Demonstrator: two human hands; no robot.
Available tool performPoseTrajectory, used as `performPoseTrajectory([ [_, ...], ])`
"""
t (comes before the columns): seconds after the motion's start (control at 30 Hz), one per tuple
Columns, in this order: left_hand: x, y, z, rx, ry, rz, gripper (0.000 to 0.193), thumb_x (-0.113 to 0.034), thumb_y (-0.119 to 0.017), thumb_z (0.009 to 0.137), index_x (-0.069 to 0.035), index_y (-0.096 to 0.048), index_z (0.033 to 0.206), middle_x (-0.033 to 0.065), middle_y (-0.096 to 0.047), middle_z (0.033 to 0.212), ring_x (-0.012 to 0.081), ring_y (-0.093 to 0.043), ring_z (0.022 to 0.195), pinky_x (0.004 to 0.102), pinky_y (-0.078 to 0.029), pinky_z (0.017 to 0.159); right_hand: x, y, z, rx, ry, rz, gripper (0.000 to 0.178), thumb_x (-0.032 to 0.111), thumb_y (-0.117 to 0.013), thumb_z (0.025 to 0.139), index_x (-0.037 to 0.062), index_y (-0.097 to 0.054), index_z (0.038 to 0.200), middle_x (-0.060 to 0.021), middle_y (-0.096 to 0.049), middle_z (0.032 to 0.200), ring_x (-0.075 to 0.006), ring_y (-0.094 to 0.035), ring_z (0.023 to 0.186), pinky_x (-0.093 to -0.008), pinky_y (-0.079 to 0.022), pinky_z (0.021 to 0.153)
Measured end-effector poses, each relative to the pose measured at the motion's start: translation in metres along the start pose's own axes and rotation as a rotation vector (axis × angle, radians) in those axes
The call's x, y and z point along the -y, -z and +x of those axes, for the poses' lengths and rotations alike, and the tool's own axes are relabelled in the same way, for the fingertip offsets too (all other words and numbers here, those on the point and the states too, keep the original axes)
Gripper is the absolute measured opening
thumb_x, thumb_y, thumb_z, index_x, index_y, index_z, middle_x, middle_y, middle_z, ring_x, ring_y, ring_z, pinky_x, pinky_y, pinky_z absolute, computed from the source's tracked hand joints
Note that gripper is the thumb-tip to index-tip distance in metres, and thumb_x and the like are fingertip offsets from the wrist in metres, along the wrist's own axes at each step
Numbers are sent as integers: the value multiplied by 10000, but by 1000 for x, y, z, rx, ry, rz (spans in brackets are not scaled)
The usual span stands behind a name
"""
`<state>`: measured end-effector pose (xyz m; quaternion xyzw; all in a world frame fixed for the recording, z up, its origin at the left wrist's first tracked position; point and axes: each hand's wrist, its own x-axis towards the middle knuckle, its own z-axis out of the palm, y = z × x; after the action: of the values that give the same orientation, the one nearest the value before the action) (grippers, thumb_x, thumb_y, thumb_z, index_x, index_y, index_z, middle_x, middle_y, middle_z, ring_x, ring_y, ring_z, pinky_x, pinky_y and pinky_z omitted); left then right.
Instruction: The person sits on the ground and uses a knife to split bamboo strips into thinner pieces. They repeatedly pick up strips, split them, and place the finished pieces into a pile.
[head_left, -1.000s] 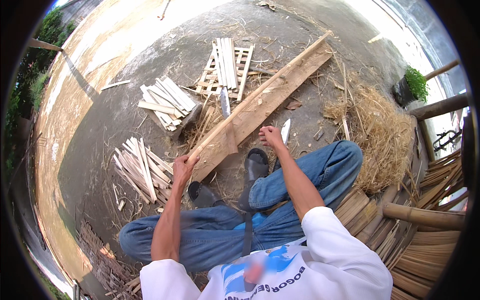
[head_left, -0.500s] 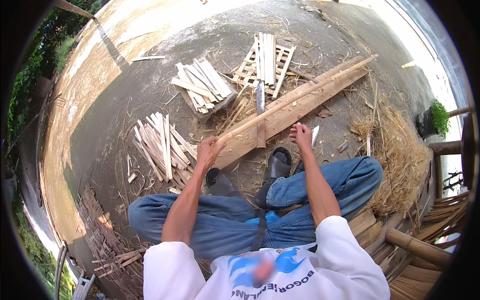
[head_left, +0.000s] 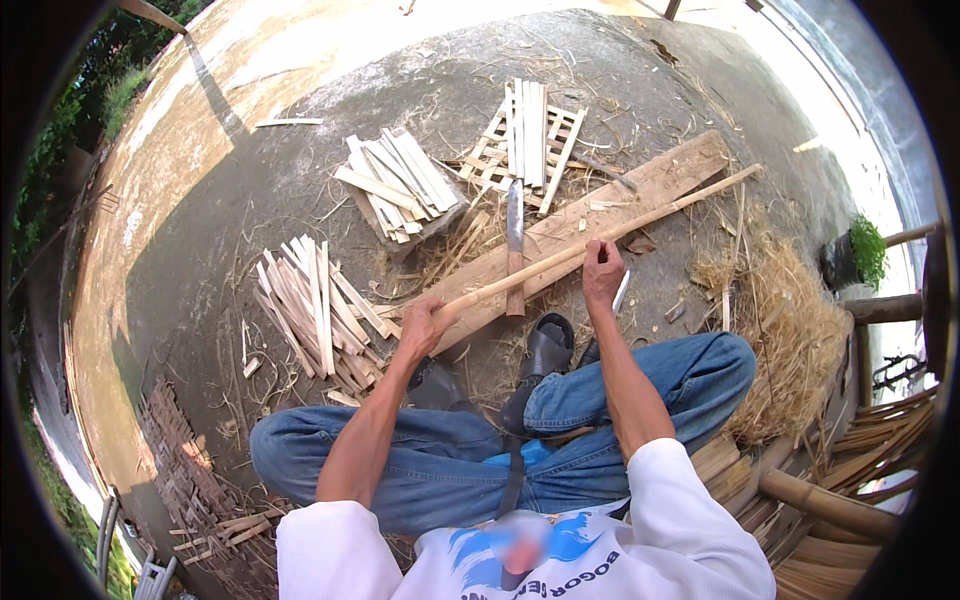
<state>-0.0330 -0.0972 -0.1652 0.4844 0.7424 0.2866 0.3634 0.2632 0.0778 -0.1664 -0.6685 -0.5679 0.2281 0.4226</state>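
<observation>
My left hand [head_left: 424, 325] is closed round the near end of a long, pale bamboo strip [head_left: 690, 200], which slants away to the far right. My right hand [head_left: 602, 272] has its fingers closed at the strip's near edge, further along it. Beneath the strip lies a long wooden board [head_left: 640, 190]. A large knife [head_left: 515, 230] rests across that board, its handle toward me and its blade pointing away. Beside my right hand a second blade [head_left: 622, 291] shows near my foot, partly hidden by my forearm.
Cut strips lie in a pile [head_left: 310, 310] at left and on a block [head_left: 395, 190] beyond it. More strips rest on a slatted lattice [head_left: 490, 150] further off. Fibre shavings [head_left: 785, 350] heap up at right, near bamboo poles [head_left: 830, 503]. A woven mat [head_left: 185, 460] lies lower left.
The bamboo strip has swung down toward me at its far part, away from the board's middle. My right hand, apart from the strip before, has come up to it and closed there.
</observation>
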Motion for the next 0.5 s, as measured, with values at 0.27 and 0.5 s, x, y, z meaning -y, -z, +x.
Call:
performPoseTrajectory([
  [0.27,-6,2,14,-82,-156,163,288,-217,-722,870,-76,-694,1119,153,-720,1042,369,-666,988,509,-412,903,30,-75,58,198,86,-127,219,289,-629,915,77,-680,936,-124,-705,869,-310,-687,842,-436,-523,773],
  [0.5,-16,24,13,-23,-54,272,315,-313,-703,897,-83,-726,1111,160,-729,1045,355,-686,946,436,-492,791,35,-150,103,340,164,-343,200,285,-653,913,101,-668,990,-133,-670,1016,-327,-661,959,-462,-532,817],
])
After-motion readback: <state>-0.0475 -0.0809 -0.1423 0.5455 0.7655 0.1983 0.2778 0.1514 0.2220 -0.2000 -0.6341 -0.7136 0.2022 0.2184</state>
